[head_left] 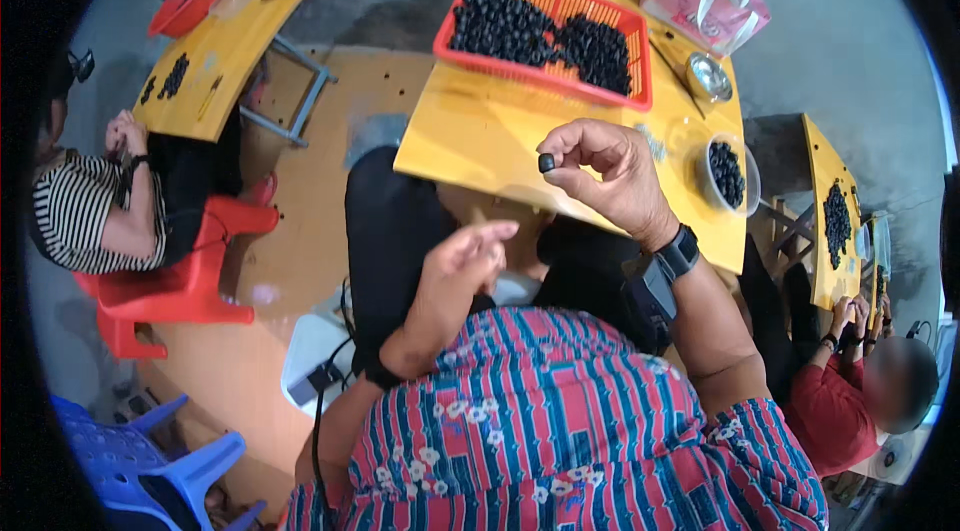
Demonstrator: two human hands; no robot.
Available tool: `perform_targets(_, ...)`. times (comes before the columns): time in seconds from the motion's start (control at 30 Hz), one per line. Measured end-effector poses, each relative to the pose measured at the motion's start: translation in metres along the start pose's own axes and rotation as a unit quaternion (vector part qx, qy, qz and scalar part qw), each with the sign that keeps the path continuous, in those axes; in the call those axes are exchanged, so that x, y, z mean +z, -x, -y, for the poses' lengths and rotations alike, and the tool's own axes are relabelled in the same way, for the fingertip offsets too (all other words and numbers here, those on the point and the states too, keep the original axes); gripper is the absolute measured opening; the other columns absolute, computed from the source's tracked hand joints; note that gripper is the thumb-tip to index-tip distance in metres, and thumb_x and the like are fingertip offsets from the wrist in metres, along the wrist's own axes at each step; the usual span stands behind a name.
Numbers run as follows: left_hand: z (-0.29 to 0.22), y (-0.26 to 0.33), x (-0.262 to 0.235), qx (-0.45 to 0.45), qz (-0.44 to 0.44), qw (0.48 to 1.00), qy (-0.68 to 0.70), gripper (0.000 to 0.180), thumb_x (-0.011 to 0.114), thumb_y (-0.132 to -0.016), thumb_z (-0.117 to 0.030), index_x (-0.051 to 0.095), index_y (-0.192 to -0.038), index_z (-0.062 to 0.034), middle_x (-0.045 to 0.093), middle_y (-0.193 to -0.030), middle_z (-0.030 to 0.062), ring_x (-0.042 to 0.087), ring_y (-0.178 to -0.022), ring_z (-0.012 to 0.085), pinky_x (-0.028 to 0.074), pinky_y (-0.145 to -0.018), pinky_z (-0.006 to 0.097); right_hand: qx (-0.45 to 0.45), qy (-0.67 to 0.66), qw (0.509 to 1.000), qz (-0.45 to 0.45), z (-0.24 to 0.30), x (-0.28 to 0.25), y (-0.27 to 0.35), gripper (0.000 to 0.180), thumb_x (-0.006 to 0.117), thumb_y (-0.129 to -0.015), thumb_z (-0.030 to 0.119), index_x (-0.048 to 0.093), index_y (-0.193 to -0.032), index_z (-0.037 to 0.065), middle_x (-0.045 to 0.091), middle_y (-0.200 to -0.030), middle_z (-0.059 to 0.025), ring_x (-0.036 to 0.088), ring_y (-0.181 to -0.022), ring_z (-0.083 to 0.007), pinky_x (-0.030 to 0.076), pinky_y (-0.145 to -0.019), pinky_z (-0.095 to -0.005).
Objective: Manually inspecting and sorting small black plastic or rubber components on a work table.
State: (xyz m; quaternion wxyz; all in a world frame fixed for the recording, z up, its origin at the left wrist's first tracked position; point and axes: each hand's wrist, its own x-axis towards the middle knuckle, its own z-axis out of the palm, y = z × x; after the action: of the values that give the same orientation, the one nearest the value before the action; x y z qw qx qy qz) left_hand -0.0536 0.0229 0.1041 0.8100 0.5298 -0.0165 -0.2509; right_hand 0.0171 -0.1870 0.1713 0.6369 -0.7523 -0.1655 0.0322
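A yellow counter carries a red basket heaped with small black pieces, and a clear bowl holds more. Above its near edge, the right hand pinches one black piece between thumb and fingers. The left hand hovers lower, fingers loosely spread, holding nothing.

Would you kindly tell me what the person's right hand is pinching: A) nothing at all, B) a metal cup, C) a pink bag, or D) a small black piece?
D: the right hand pinches a small black piece between thumb and fingertips, raised above the yellow table, like those in the red basket.
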Motion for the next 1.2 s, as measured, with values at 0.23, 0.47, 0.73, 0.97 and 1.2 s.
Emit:
perform_targets(0.23,-0.005,0.002,0.009,0.054,0.008,0.998,0.039,0.027,0.055,-0.094,-0.016,0.053,-0.113,0.0023,0.057,-0.086,0.004,0.048,-0.068,0.0066,0.042,-0.062,0.021,-0.061,0.154,0.985,0.052,0.016,0.033,0.039,0.019,0.07,-0.069,0.005,0.064,-0.086,0.006,0.058,-0.071,-0.0045,0.056,-0.062,-0.0117,0.046,-0.057,-0.0241)
perform_targets(0.47,-0.008,0.012,0.013,0.066,0.016,0.997,0.028,0.017,0.058,-0.092,-0.014,0.058,-0.103,-0.0008,0.058,-0.082,0.0026,0.049,-0.067,0.0065,0.043,-0.062,0.022,-0.081,0.206,0.974,0.043,0.029,0.04,0.047,0.019,0.069,-0.068,0.005,0.064,-0.086,0.005,0.053,-0.068,-0.004,0.055,-0.059,-0.0126,0.045,-0.053,-0.0249)
perform_targets(0.73,-0.014,0.016,0.01,-0.005,0.031,0.995,0.094,0.015,0.056,-0.093,-0.016,0.058,-0.099,-0.003,0.055,-0.077,0.0005,0.049,-0.066,0.007,0.043,-0.063,0.023,-0.035,0.142,0.987,0.063,0.026,0.046,0.051,0.023,0.073,-0.068,0.002,0.067,-0.089,0.006,0.054,-0.073,-0.0018,0.054,-0.063,-0.0107,0.045,-0.055,-0.0246)
perform_targets(0.97,-0.011,0.01,0.004,-0.037,0.115,0.982,0.148,0.017,0.051,-0.093,-0.017,0.056,-0.104,-0.0034,0.05,-0.079,-0.0018,0.045,-0.07,0.0067,0.04,-0.064,0.022,-0.076,0.073,0.992,0.065,0.008,0.042,0.049,0.018,0.071,-0.075,0.005,0.068,-0.093,0.006,0.056,-0.075,-0.0021,0.055,-0.076,-0.0139,0.045,-0.069,-0.0277)
perform_targets(1.2,-0.008,0.013,-0.001,-0.053,0.064,0.978,0.191,0.014,0.054,-0.094,-0.016,0.056,-0.103,-0.0054,0.05,-0.078,-0.0029,0.046,-0.067,0.0063,0.042,-0.064,0.022,-0.144,0.116,0.978,0.1,-0.002,0.049,0.047,0.014,0.068,-0.078,0.01,0.067,-0.091,0.006,0.059,-0.078,-0.0086,0.056,-0.078,-0.0232,0.046,-0.073,-0.0326)
